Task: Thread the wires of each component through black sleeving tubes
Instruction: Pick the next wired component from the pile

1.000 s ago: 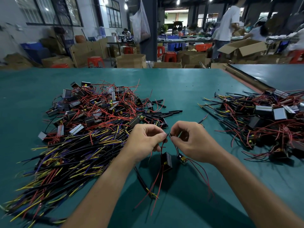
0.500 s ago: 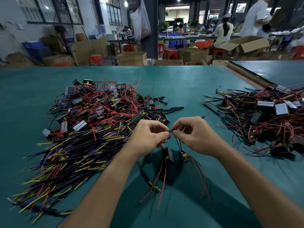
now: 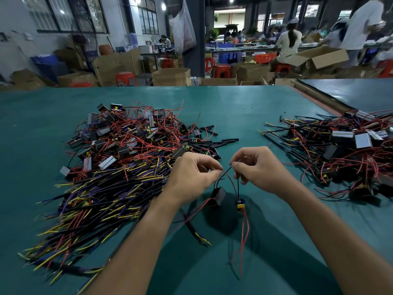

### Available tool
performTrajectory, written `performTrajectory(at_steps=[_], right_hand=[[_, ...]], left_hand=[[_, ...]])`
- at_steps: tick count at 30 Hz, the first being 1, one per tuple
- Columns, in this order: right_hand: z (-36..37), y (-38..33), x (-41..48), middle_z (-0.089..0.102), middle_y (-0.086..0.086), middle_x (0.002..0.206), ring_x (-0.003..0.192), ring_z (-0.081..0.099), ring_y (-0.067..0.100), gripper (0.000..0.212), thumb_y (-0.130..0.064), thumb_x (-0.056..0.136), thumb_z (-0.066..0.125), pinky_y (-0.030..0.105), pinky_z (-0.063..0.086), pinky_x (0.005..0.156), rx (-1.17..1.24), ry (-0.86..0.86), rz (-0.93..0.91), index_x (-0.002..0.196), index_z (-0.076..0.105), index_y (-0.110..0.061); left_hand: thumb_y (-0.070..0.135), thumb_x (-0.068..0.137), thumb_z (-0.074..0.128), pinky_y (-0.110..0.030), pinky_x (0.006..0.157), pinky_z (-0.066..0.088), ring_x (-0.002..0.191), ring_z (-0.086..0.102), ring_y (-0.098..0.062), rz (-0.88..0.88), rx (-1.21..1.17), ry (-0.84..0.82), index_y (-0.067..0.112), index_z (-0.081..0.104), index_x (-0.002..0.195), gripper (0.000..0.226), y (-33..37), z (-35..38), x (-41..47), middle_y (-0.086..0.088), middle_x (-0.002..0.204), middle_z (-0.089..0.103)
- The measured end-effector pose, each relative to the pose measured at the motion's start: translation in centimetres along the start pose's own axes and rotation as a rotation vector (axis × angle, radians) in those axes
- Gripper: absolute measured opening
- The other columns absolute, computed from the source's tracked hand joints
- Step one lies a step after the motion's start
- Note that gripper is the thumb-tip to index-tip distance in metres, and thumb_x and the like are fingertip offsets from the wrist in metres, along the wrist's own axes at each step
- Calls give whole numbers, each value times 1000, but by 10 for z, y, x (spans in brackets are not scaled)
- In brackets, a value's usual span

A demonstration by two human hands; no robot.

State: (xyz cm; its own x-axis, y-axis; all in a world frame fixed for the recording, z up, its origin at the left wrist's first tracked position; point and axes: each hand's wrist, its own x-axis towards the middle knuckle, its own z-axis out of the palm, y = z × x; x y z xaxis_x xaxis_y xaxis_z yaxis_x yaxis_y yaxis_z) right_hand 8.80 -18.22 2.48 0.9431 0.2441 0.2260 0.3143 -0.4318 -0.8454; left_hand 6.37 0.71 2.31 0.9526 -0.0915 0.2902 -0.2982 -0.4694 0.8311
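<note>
— Which step is this?
— Lining up: left hand (image 3: 192,174) fingers pinch the red wire (image 3: 231,182), right hand (image 3: 262,167) fingers pinch a black strand (image 3: 238,186), wire or tube I can't tell; the component (image 3: 219,195) dangles just above the bench (image 3: 244,107)
— Next?
— Probably feeding the tip squarely into a tube mouth

The table (image 3: 244,107) wears matt cloth, the components (image 3: 363,140) show shiny metal faces, the boxes (image 3: 171,77) plain cardboard.

Head-worn view, forward-down, seemingly close above table (image 3: 234,107)
</note>
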Motion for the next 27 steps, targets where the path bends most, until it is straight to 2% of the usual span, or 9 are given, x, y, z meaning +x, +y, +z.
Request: performTrajectory(at_steps=[5,9,12,14,16,18,21,23,27], right_hand=[[-7,0,0,69,9,64,57,64,15,14,-8,88,68,32,58,61,83,14,8,75,72,-10],[-10,1,-1,73,13,75,68,69,17,14,-4,90,65,29,60,66,146,-19,0,77,71,-5],[-8,0,0,73,10,70,64,69,16,15,-2,90,64,27,60,65,121,-14,-15,77,70,-2],[-7,0,0,71,9,66,60,67,16,13,-2,90,65,25,58,62,126,-19,-14,77,68,1],[-7,0,0,70,8,64,58,66,15,13,-1,89,66,23,56,60,133,-36,-14,77,68,3],[-8,0,-1,70,11,66,59,66,15,13,-1,88,66,23,56,60,130,-55,-18,77,67,4],[-12,-4,-3,70,20,70,60,67,18,13,-2,88,66,25,57,61,144,-105,-17,76,67,2],[-15,-5,-5,70,21,71,59,67,18,13,-2,88,65,25,57,60,168,-150,-9,75,66,1],[-20,-6,-7,71,19,71,60,67,18,12,-5,85,65,26,57,61,232,-210,15,75,64,1]], left_hand=[[5,77,73,-25,65,55,69,67,-12,16,43,61,16,75,78,11,2,-5,1,5,72,72],[2,78,70,-21,62,52,63,63,-6,-65,-34,147,14,74,78,13,6,-8,1,2,71,71],[21,79,73,-25,64,52,61,63,-7,9,83,175,20,72,71,8,10,-5,-5,8,65,69],[42,77,71,-30,79,47,67,62,-5,122,303,217,24,71,70,19,12,-1,-11,15,66,68],[56,74,65,-36,93,34,78,59,-7,248,533,255,27,72,75,31,15,8,-17,17,74,69],[60,72,61,-37,92,29,82,58,-11,304,634,214,27,71,85,36,16,18,-19,15,79,69],[47,81,66,-34,82,40,79,61,-14,270,536,140,25,68,102,30,13,24,-20,11,83,70],[37,84,69,-28,68,48,63,59,-9,183,353,88,22,68,107,28,11,24,-18,9,83,70],[30,84,71,-24,56,43,52,53,-2,-87,55,-89,18,63,115,34,3,27,-11,3,78,72]])
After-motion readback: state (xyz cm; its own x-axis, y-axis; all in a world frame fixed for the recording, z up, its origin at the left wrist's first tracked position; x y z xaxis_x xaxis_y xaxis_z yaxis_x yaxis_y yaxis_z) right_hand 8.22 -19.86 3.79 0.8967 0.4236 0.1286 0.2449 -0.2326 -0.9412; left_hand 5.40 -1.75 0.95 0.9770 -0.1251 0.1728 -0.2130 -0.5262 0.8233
